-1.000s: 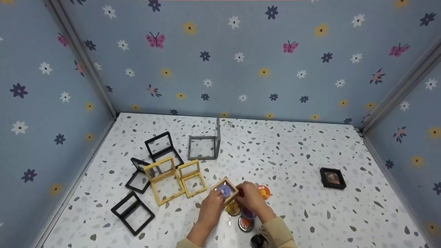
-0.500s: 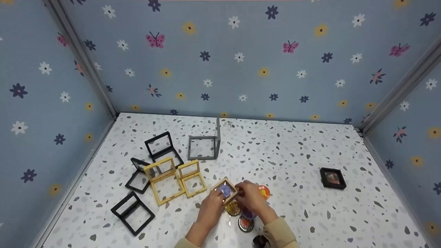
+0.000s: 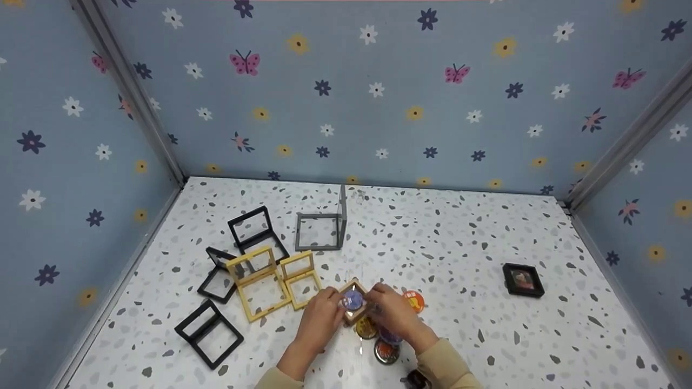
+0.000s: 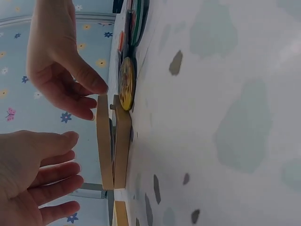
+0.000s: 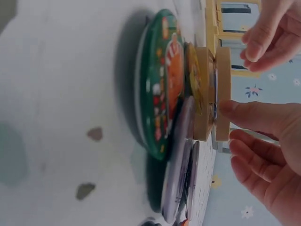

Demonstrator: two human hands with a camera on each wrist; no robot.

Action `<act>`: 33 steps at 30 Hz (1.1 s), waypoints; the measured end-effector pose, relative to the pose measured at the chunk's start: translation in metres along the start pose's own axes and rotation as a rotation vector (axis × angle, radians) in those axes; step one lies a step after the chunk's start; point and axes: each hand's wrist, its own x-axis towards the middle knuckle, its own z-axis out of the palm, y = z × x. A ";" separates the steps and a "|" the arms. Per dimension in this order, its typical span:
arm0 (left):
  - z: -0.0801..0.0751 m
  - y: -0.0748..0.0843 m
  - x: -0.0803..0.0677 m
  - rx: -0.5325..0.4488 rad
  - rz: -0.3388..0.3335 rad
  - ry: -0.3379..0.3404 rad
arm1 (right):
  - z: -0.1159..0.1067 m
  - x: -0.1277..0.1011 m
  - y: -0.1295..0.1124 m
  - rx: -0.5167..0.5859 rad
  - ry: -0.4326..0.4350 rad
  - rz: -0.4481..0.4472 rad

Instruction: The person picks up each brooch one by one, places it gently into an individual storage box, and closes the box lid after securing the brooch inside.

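Note:
A small tan display frame point(image 3: 350, 320) lies on the table with a round purple-blue badge point(image 3: 353, 299) showing in its middle. Seen from the side in the left wrist view, its two halves stand slightly apart. My right hand point(image 3: 399, 314) pinches the upper half at a corner, the thumb point(image 5: 244, 112) lying along its edge. Just left of the frame, my left hand point(image 3: 318, 319) is held with loosely straight fingers point(image 4: 61, 169), apart from it. Against the frame's near side lies a yellow badge point(image 3: 366, 328); a green-edged badge point(image 5: 157, 89) and a purple badge point(image 3: 390, 337) are close by.
Two yellow frames point(image 3: 263, 313) stand opened to the left, with several opened black frames point(image 3: 224, 354) around them. Behind is a grey frame point(image 3: 319, 247), lid upright. An orange badge point(image 3: 414, 301) lies beyond my right hand. A closed black frame point(image 3: 523, 293) sits far right.
My left hand has come off the tan frame and drawn slightly left, uncovering more of the purple-blue badge. My right hand stays at the frame's right corner.

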 end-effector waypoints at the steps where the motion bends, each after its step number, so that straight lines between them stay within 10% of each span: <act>1: -0.002 -0.002 0.001 0.003 -0.004 0.004 | 0.000 0.000 0.000 -0.014 -0.001 -0.025; 22: -0.028 -0.064 0.018 0.286 0.018 0.194 | 0.004 0.013 -0.006 -0.187 -0.104 -0.233; 33: -0.030 -0.074 0.025 0.307 -0.091 0.057 | 0.003 0.022 -0.001 -0.178 -0.092 -0.275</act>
